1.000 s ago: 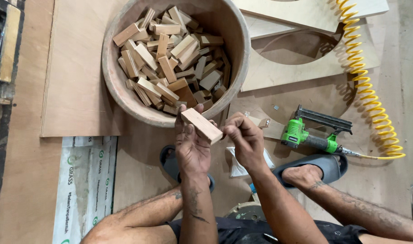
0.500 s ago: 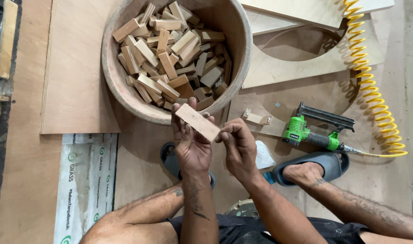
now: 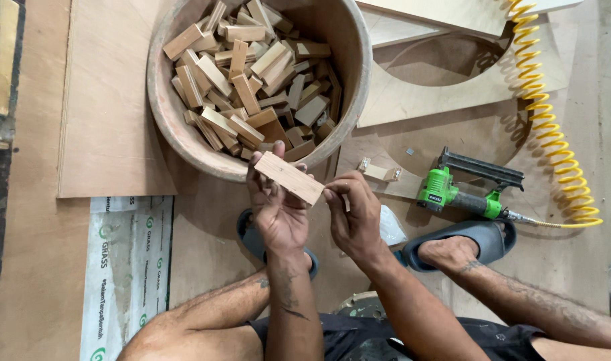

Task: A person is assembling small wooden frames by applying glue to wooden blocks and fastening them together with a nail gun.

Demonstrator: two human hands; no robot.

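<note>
Wood block (image 3: 290,177), pale and rectangular, sits tilted in the left hand (image 3: 278,214), whose fingers are clamped around it, just below the rim of a round wooden tub (image 3: 185,144) piled with similar offcuts (image 3: 248,73). Right hand (image 3: 355,220) touches the block's lower right end, fingers pinched together there. Beyond it a green nail gun (image 3: 462,190) lies on plywood sheets (image 3: 111,120), joined to a yellow coiled hose (image 3: 553,120). Dark sandals (image 3: 479,237) show on the floor.

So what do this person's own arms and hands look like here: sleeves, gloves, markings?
Both arms are bare to the elbow, no sleeves or gloves. The left forearm carries dark tattoo marks near the wrist. The left hand and right hand are bare, with no rings or watch visible.
</note>
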